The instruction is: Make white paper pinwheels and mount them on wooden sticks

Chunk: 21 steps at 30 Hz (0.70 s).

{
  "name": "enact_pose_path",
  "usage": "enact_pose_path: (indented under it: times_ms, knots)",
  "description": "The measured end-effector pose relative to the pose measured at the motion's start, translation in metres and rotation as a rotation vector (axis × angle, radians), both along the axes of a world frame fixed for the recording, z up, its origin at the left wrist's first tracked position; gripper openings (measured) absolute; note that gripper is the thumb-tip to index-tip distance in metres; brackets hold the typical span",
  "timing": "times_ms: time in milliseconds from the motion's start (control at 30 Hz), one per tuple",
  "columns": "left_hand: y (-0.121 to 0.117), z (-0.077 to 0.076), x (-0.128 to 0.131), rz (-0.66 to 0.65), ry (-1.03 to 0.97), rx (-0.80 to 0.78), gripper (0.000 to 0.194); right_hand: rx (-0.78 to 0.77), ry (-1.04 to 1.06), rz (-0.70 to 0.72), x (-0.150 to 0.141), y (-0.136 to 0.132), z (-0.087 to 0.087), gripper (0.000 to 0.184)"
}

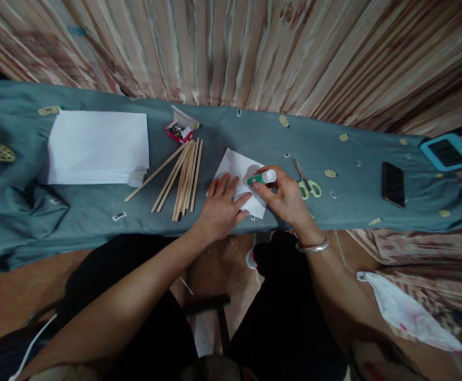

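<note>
A white square of paper [234,163] lies turned at an angle on the cloth in front of me. My left hand [222,209] rests flat on its left part, fingers spread and holding nothing. In my right hand [285,194] is a green glue stick [257,179], gripped between thumb and fingers over the paper's right side. Its white end points right; the other end is low at the paper, and I cannot tell whether it touches. Just right of that hand lie scissors [309,185] with light green handles, partly hidden by the hand.
Several wooden sticks [185,177] lie left of the paper, below an open red box [180,132] of small metal pieces. Farther left is a stack of white paper [99,148]. A phone [393,183] and a blue-framed device [449,152] lie right, near the green cloth's [250,127] end.
</note>
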<state>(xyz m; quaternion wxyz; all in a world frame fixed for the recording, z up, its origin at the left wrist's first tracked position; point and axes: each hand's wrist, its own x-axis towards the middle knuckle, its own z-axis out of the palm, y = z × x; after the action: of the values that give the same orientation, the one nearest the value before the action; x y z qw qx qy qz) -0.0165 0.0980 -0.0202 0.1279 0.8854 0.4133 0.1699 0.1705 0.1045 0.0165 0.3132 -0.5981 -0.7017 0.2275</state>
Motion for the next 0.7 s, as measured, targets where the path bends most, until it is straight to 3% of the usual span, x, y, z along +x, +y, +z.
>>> enact_pose_path:
  times_ms: [200,400,700]
  knots:
    - [0.0001,0.0005,0.0004,0.001,-0.004,-0.006,0.044,0.011,-0.016,0.027,0.0007,-0.0008,0.0017,0.031]
    - [-0.0004,0.0025,0.0002,0.004,0.001,-0.028,0.044,0.077,0.0,-0.074,0.0071,-0.0005,0.0029,0.034]
    - [-0.0001,-0.0003,0.0007,0.0,0.018,-0.008,0.045,0.02,-0.01,-0.006,0.0,-0.0023,0.0016,0.034]
